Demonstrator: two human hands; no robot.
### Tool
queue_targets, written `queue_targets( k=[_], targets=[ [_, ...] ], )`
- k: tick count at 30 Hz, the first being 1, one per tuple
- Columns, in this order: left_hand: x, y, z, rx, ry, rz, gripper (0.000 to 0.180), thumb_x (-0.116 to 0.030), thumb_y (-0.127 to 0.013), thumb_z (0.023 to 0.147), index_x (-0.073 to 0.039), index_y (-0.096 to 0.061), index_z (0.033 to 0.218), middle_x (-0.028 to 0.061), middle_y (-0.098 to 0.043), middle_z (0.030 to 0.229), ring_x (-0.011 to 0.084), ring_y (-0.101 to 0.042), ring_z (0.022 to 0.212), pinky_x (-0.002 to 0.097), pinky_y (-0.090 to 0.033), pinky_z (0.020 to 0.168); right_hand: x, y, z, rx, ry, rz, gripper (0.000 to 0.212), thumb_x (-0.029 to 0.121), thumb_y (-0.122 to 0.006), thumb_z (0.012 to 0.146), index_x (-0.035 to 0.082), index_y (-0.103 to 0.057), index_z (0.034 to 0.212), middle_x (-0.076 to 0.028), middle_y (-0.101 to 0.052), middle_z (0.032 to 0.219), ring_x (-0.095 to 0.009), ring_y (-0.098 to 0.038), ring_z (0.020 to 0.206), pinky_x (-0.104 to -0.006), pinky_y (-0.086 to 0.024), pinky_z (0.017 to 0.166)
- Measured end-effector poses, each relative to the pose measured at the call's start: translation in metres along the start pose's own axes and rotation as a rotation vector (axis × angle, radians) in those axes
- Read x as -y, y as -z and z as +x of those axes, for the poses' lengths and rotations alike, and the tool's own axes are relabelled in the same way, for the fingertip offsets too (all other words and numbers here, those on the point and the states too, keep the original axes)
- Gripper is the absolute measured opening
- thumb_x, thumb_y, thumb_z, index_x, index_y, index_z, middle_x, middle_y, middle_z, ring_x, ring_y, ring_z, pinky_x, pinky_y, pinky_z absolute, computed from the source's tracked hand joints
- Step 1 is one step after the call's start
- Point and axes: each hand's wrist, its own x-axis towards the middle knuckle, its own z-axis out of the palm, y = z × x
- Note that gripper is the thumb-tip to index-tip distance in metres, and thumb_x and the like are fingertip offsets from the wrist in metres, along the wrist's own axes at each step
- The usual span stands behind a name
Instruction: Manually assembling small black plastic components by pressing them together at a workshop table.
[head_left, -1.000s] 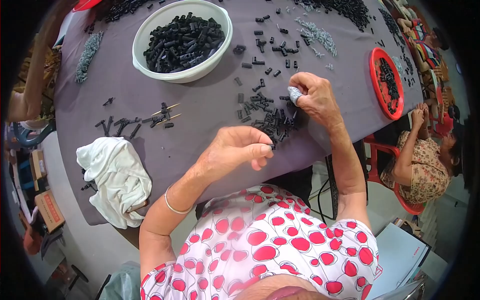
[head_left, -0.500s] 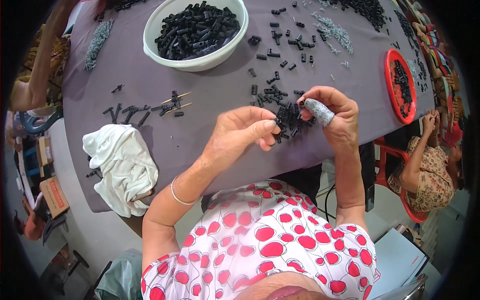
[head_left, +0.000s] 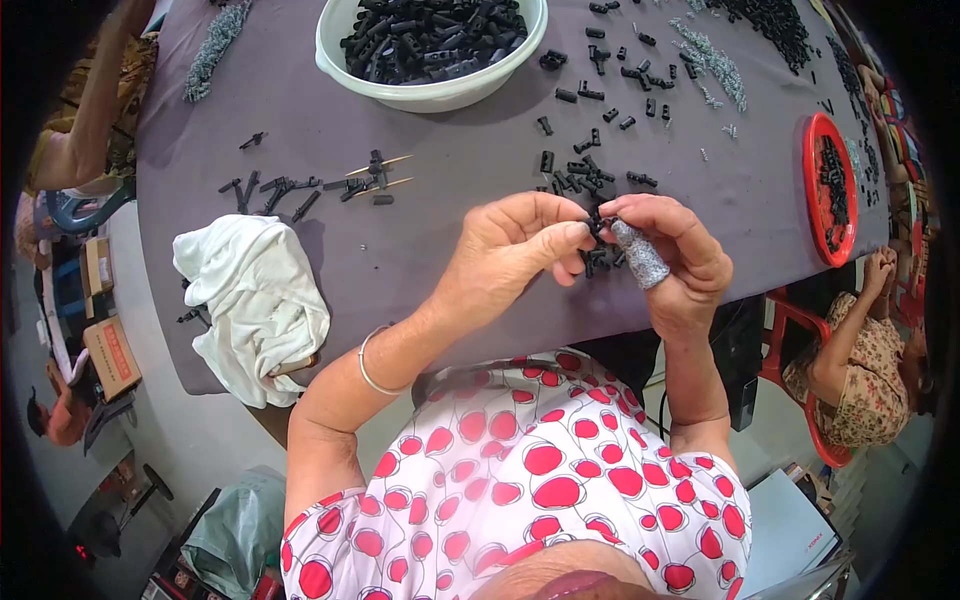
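My left hand (head_left: 510, 245), with a bangle on its wrist, pinches a small black plastic part (head_left: 597, 224) between thumb and fingertips. Meeting it from the right, my right hand (head_left: 688, 262) is closed at the same spot. A speckled grey finger sleeve (head_left: 641, 256) covers my right thumb. Whether each hand has its own piece or both grip one cannot be made out, as the fingers hide much of it. Under and just beyond the fingertips lies a pile of similar black parts (head_left: 580, 178).
A white bowl (head_left: 432, 98) full of black parts stands beyond my hands. Joined black pieces (head_left: 280, 190) and two thin sticks (head_left: 398, 183) lie left, near a white cloth (head_left: 255, 305). Small grey screw-like pieces (head_left: 715, 65) and a red tray (head_left: 847, 235) are right. Another person (head_left: 850, 375) sits there.
My hands have come together, fingertips now meeting over the pile where they were apart before. The whole view has shifted, so the table's things appear farther right and mostly higher.
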Motion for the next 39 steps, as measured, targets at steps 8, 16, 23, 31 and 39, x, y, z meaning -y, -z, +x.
queue_targets(
  k=[8,16,23,31,39],
  targets=[
    [-0.001,0.004,0.001,0.065,0.084,-0.023,0.028,-0.022,-0.06,0.093,0.003,-0.061,0.105,0.0077,-0.066,0.088,0.0095,-0.062,0.072,0.0223,-0.052,0.063,-0.004,0.007,0.004,0.087,0.104,-0.16,0.031,-0.018,-0.058,0.072,-0.003,-0.062,0.099,-0.014,-0.067,0.098,-0.02,-0.065,0.091,-0.028,-0.051,0.08],
    [0.002,0.001,0.001,0.049,0.082,0.01,0.025,-0.02,-0.059,0.094,0.004,-0.06,0.104,0.0058,-0.064,0.086,0.0085,-0.059,0.068,0.0218,-0.05,0.062,-0.005,0.008,0.004,0.095,0.153,-0.277,0.031,-0.016,-0.061,0.068,-0.002,-0.064,0.096,-0.014,-0.068,0.091,-0.024,-0.067,0.085,-0.0301,-0.052,0.075],
    [0.007,0.0,-0.001,0.009,0.019,0.108,0.021,-0.016,-0.056,0.095,0.003,-0.058,0.103,0.0041,-0.062,0.084,0.0074,-0.057,0.066,0.0205,-0.047,0.06,-0.007,0.009,0.005,0.129,0.22,-0.38,0.035,-0.017,-0.057,0.063,-0.002,-0.064,0.094,-0.016,-0.067,0.087,-0.026,-0.067,0.082,-0.0306,-0.053,0.073],
    [0.002,0.0,-0.002,-0.045,0.029,0.196,0.02,-0.013,-0.056,0.094,0.005,-0.06,0.102,0.0046,-0.063,0.083,0.0082,-0.058,0.065,0.0212,-0.048,0.06,-0.009,0.005,0.005,0.116,0.197,-0.416,0.035,-0.017,-0.057,0.062,-0.001,-0.065,0.092,-0.015,-0.068,0.086,-0.026,-0.068,0.081,-0.0307,-0.054,0.072],
    [0.004,0.0,0.0,-0.07,-0.042,0.264,0.019,-0.013,-0.055,0.095,0.004,-0.06,0.101,0.0026,-0.06,0.08,0.0058,-0.056,0.064,0.0193,-0.046,0.058,-0.011,0.003,0.01,0.108,0.232,-0.458,0.035,-0.016,-0.057,0.06,0.0,-0.065,0.09,-0.013,-0.069,0.084,-0.026,-0.069,0.08,-0.0303,-0.054,0.07]
  ],
)
